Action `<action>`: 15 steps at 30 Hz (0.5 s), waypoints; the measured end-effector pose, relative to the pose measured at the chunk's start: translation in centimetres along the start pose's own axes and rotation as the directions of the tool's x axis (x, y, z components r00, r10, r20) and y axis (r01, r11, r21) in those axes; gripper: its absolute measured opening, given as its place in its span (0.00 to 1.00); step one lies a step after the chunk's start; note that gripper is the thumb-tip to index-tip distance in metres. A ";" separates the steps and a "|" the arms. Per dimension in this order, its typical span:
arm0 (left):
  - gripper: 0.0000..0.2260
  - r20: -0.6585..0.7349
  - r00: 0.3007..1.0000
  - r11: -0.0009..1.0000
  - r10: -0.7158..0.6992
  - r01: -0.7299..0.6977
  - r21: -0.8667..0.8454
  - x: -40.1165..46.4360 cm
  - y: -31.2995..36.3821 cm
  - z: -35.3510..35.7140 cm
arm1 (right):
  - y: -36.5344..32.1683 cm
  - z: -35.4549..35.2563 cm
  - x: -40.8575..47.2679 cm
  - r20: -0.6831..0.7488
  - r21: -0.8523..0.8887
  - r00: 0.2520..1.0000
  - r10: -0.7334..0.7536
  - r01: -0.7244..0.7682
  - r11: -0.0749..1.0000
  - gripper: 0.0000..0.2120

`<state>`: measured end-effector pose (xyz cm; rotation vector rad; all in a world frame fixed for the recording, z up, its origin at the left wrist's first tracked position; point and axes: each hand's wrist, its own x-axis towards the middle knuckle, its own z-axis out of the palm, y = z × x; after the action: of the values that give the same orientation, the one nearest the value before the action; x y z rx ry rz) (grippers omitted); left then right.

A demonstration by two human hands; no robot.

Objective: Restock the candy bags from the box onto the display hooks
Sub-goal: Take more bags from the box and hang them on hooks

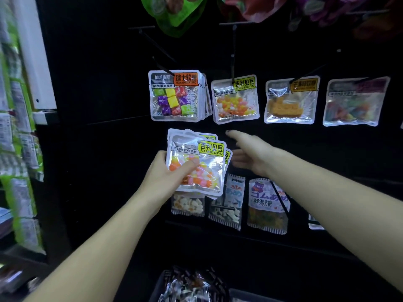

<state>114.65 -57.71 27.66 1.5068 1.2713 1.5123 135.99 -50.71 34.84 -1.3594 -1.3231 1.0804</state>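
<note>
The left hand (168, 173) grips a fanned stack (197, 164) of flat, glossy square candy bags, thumb pressed across the clear front over round orange, pink and yellow sweets. The right hand (250, 153) reaches forward, fingers loosely extended, holding nothing, just below a matching hung bag (235, 99) on a thin black hook (233, 51). Crinkly foil packets fill the box (189, 286) at the bottom edge.
</note>
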 end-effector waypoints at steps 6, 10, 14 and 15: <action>0.16 -0.013 1.000 1.000 0.002 -0.002 -0.011 -0.2 0.3 0.3 | 2.2 0.2 -3.7 0.263 -0.042 0.965 0.015 -0.004 0.999 0.41; 0.06 0.002 1.000 1.000 0.011 -0.011 -0.004 -0.3 0.7 0.5 | 2.6 1.0 -5.0 0.275 -0.034 0.961 -0.038 0.050 0.998 0.18; 0.33 0.012 0.999 0.999 -0.047 0.046 0.006 0.2 0.7 0.4 | 2.4 1.6 -5.5 0.227 0.059 0.967 -0.112 0.102 0.993 0.08; 0.34 0.012 0.998 0.998 -0.067 0.067 0.014 0.5 0.5 0.4 | 2.5 1.8 -5.3 0.225 0.081 0.966 -0.125 0.110 0.991 0.08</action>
<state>115.03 -57.37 28.26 1.4653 1.3139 1.4520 134.54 -55.95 32.04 -1.1158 -1.5007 1.2174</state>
